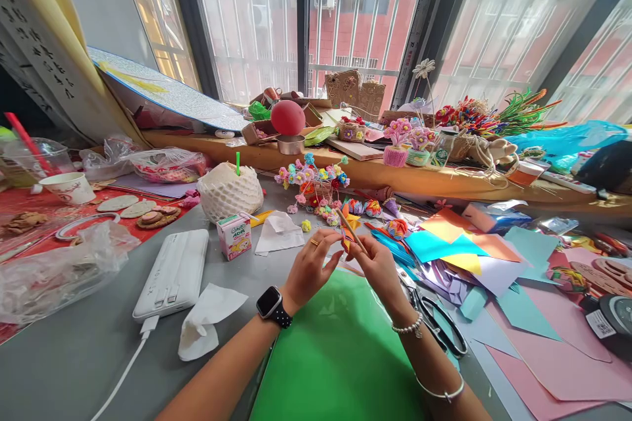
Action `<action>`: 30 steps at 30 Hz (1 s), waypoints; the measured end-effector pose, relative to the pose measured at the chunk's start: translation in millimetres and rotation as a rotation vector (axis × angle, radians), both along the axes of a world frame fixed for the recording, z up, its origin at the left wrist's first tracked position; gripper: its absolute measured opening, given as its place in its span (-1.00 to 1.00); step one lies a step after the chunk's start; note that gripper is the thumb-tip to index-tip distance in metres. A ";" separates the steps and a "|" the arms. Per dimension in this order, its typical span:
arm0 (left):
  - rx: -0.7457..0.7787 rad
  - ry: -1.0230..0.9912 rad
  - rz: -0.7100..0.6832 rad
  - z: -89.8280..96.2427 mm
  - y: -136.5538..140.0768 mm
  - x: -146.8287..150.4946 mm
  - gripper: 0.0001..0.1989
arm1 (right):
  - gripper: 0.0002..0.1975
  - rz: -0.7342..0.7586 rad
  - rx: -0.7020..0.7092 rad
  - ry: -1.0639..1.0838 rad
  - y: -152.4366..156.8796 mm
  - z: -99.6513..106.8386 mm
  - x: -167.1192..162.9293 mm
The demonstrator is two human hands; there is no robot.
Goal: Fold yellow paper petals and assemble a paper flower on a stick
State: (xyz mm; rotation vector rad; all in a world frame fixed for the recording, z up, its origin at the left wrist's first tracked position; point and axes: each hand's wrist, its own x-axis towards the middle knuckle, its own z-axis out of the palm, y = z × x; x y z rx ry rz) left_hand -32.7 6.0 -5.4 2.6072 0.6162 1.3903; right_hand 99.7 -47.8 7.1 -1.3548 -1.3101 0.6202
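Note:
Above the far end of a green folder, my two hands meet around a small folded paper piece in orange, red and yellow. My left hand, with a watch on its wrist, pinches the paper from the left. A thin wooden stick is gripped in my right hand, slanting up to the left across the paper. The fingers partly hide the paper, so its full shape is unclear. Just beyond stand a basket of small craft flowers and several folded paper flowers.
Black-handled scissors lie right of the folder, beside stacked coloured paper. On the left are a white power bank with a cable, crumpled tissue, a small drink carton and a net-wrapped coconut. Crafts crowd the windowsill.

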 end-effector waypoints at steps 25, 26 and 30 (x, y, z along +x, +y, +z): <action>-0.644 -0.204 -0.012 -1.6 13.0 -2.2 -0.76 | -0.82 -0.166 0.153 -0.345 -6.6 10.0 2.2; -0.652 -0.214 -0.016 -0.2 11.9 -2.1 -0.76 | -0.81 -0.165 0.174 -0.362 -6.9 10.3 1.3; -0.663 -0.204 -0.071 5.2 8.2 -1.9 -0.82 | -0.74 -0.089 0.166 -0.387 -7.3 9.6 -1.4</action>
